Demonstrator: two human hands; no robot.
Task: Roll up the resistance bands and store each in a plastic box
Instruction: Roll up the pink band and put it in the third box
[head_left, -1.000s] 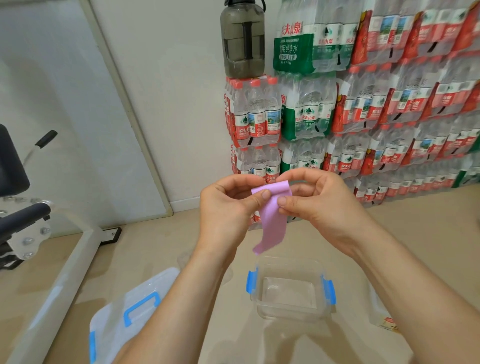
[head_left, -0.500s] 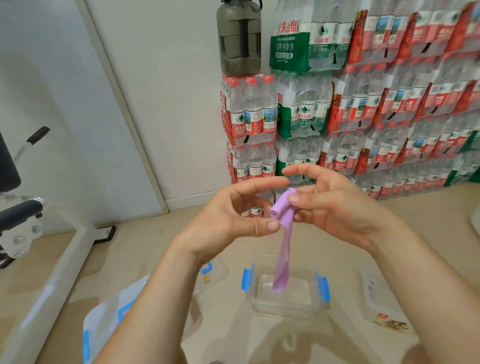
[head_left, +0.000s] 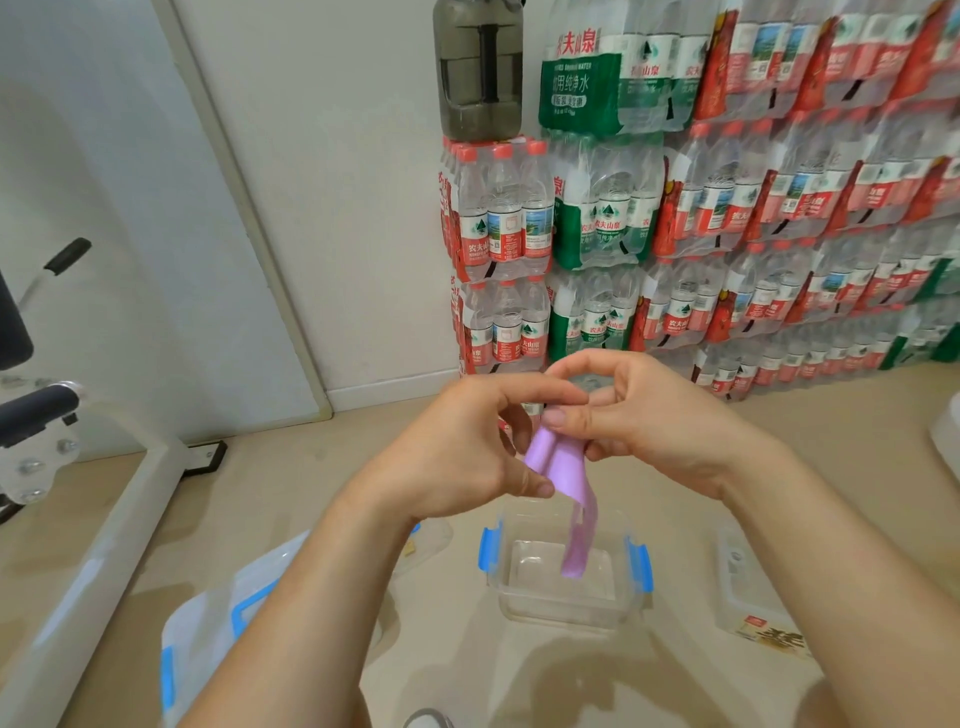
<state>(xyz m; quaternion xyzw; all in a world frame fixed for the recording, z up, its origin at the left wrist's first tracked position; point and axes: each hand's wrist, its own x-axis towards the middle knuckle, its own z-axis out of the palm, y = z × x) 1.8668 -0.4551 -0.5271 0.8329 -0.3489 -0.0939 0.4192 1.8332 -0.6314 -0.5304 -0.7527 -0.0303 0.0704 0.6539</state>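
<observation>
I see both hands raised above the open plastic box (head_left: 563, 618) on the floor. Left hand (head_left: 467, 447) and right hand (head_left: 654, 415) pinch the part-rolled purple resistance band (head_left: 558, 462), fingers (head_left: 571, 415) clamped on it. Its tail hangs boxward; the roll's far end is hidden.

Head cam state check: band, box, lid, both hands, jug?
Band: partly rolled, tail hanging loose.
Box: open, upright, under the tail.
Lid: off, lying left of the box.
Left hand: holds the roll.
Right hand: pinches the roll.
Jug: upright on bottle packs.
</observation>
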